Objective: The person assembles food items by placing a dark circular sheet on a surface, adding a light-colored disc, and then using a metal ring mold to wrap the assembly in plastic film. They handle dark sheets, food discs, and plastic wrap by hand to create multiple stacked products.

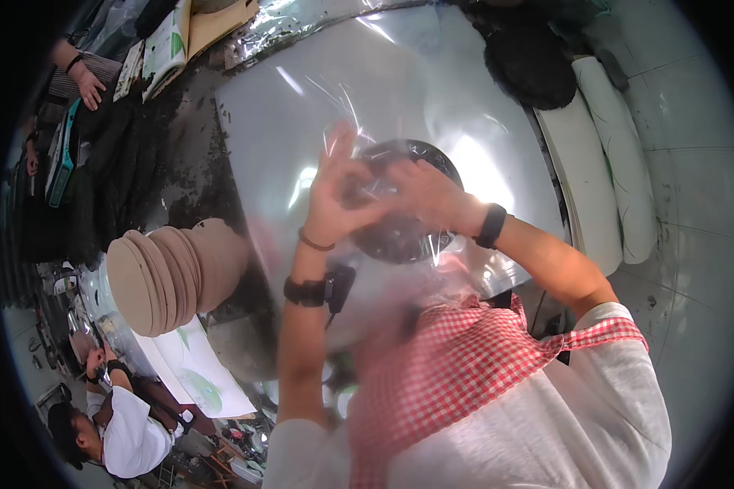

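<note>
A dark round disc (400,240) lies on the shiny pale sheet in front of me, with glossy clear plastic film (434,248) over it. Over the disc's left side, my left hand (331,196) has thumb and forefinger curled together at the film, its other fingers raised. My right hand (436,197) reaches in from the right, its fingers bent and closed on the film above the disc. Both hands meet near the middle and look hazy, slightly smeared by motion. Bright streaks of film show beyond my left fingertips. The hands hide the disc's centre.
Stacks of round brown discs (167,277) stand to the left. White rolls (616,163) and a black furry piece (530,61) lie at the right. Dark fabric (114,155) and a teal-edged tool (63,155) are far left. A person (126,424) works at lower left; another person's hand (87,84) is upper left.
</note>
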The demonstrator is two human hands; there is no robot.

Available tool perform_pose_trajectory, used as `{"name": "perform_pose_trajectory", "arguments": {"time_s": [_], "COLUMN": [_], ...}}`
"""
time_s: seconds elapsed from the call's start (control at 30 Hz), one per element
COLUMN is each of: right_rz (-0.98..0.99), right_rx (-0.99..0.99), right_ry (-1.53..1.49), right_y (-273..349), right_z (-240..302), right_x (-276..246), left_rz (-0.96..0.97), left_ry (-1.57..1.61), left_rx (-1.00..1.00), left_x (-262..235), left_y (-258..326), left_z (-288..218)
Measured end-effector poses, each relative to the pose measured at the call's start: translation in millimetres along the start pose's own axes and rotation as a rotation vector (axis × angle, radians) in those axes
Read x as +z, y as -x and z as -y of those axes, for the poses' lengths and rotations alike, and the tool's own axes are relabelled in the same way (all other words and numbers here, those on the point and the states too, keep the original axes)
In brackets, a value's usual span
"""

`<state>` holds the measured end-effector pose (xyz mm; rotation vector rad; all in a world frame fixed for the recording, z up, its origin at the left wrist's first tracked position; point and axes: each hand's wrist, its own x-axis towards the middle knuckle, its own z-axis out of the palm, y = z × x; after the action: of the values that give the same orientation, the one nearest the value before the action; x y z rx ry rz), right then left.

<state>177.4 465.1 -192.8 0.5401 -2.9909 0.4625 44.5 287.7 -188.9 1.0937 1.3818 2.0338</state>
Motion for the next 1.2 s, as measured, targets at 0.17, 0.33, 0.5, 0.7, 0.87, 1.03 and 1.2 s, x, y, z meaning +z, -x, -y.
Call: {"name": "perform_pose_trajectory", "arguments": {"time_s": [0.17,0.33,0.5,0.7,0.87,1.03,1.2], "right_rz": [-0.151,-0.102,-0.453,-0.284,-0.376,-0.57,-0.031], "right_rx": [0.036,0.092,0.323,0.398,0.335,0.753,1.914], "right_ry": [-0.051,-0.246,-0.578,0.041,-0.26,0.167,0.075], "right_y": [3.2,8.3,59.5,17.7,39.2,238.9,484.9], "right_z": [-15.3,11.1,54.6,35.8,20.2,-47.1,-126.6], "right_x": [21.8,-21.5,-46.7,-0.2,30.8,-113.2,-149.5], "left_rz": [0.124,0.148,0.241,0.229,0.229,0.302,0.345], "left_ry": [-0.635,-1.086,-1.293,-0.852,-1.352,-1.547,-1.619], "left_rx": [0.043,0.14,0.143,-0.056,-0.09,-0.06,-0.031], "left_x": [34.8,51.7,59.4,69.1,108.4,107.8,112.2], "left_y": [7.5,6.5,12.8,13.8,28.3,28.9,28.4], "left_z": [-12.5,-1.6,4.1,-15.9,0.0,2.7,5.1]}}
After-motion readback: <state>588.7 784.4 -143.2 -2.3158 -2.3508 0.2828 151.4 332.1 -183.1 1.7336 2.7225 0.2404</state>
